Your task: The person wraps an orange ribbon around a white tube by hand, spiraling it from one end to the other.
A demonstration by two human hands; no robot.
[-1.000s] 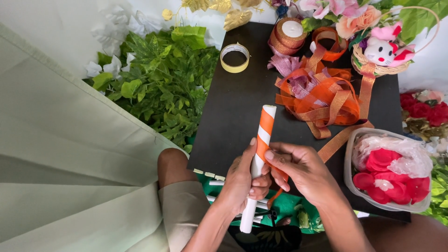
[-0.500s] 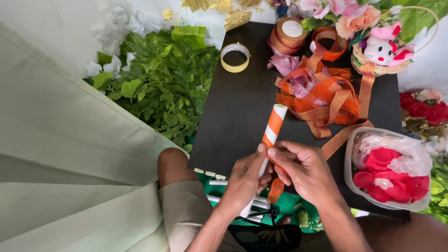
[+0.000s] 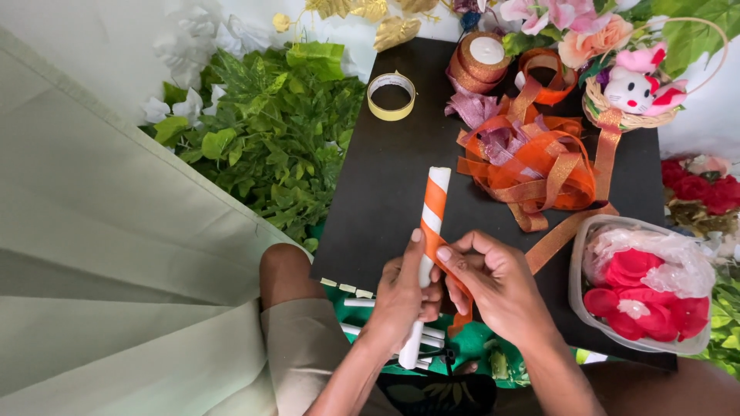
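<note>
Left hand (image 3: 402, 296): closed around lower half of white tube (image 3: 426, 262), thumb up along its side.
Right hand (image 3: 493, 285): fingers pinched on orange ribbon (image 3: 436, 231), pressing it to the tube.
Tube: tilted, top end over the near edge of black board (image 3: 385, 192), spiral-wrapped in ribbon on upper part, bare white below the left hand.
Loose ribbon pile (image 3: 532, 162): far right of board.
Tape roll (image 3: 391, 95): far left corner of board.
Petal tub (image 3: 644, 285): near right corner, clear plastic, red petals inside.
Green leaves (image 3: 262, 146): off board's left edge.
</note>
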